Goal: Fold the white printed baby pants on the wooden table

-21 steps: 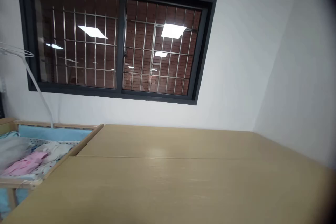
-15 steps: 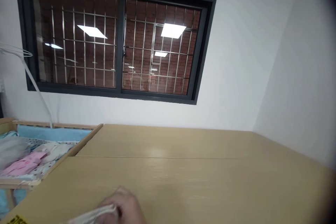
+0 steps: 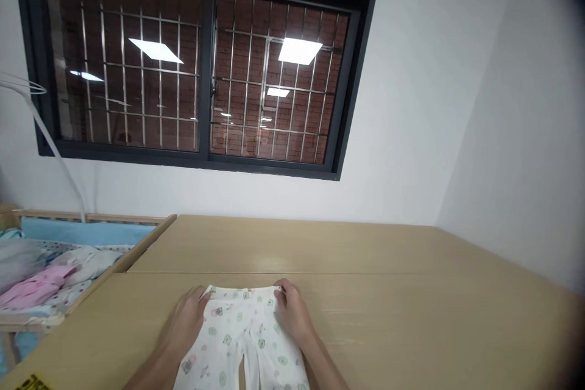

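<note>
A small pair of white baby pants (image 3: pixel 244 323), printed with green and pink figures, is spread out over the tabletop at the bottom centre. Its waistband faces away from me, and a gap shows between the two legs. My left hand (image 3: pixel 189 317) pinches the left corner of the waistband. On the opposite corner, my right hand (image 3: pixel 292 311) grips the waistband between thumb and fingers. The lower ends of the legs run out of the picture.
The pale wooden table (image 3: pixel 388 304) reaches the wall, with a seam across it. To the left stands a wooden crib (image 3: pixel 150 237) holding a pink cloth (image 3: pixel 39 286) and other fabrics. A barred window (image 3: pixel 205 73) is above. A yellow-black sticker (image 3: pixel 34 382) marks the near left corner.
A blurred hand with bunched white cloth was low in view before. Now both my hands are in view, and the pants are stretched open between them.
</note>
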Demonstrator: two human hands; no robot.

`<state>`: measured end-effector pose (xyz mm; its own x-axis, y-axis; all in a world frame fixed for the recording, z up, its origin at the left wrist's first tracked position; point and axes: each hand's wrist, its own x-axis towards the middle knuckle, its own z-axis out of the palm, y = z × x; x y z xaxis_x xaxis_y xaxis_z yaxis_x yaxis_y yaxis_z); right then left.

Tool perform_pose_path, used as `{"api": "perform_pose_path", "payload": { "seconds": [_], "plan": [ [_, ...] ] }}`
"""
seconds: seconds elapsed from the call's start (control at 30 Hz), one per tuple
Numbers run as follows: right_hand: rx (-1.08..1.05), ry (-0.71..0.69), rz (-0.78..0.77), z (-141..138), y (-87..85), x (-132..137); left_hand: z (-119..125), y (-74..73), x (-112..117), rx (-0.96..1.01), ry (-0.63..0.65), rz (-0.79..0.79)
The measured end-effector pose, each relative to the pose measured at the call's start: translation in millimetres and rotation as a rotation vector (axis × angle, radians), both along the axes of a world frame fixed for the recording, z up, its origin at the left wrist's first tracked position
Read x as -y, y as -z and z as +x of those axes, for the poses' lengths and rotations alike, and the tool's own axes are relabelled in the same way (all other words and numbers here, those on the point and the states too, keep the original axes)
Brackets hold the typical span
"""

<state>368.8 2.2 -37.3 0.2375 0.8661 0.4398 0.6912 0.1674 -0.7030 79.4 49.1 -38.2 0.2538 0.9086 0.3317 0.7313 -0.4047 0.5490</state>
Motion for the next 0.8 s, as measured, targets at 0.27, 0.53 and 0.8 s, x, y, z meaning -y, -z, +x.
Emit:
{"api": "perform_pose_path", "payload": {
  "seconds": [0.27,0.53,0.8],
  "plan": [
    [0.290,0.129,-0.059,10.8,33.9,-33.5,38.4,15.6,-49.3,-0.268,-0.139,-0.021],
    [0.220,0.175,-0.100,23.2,29.7,-68.4,54.2,15.0,-72.0,-0.299,-0.234,-0.025],
    [-0.055,0.158,-0.237,37.8,22.7,-84.5,43.4,11.3,-72.3,-0.262,-0.197,-0.056]
  ]
}}
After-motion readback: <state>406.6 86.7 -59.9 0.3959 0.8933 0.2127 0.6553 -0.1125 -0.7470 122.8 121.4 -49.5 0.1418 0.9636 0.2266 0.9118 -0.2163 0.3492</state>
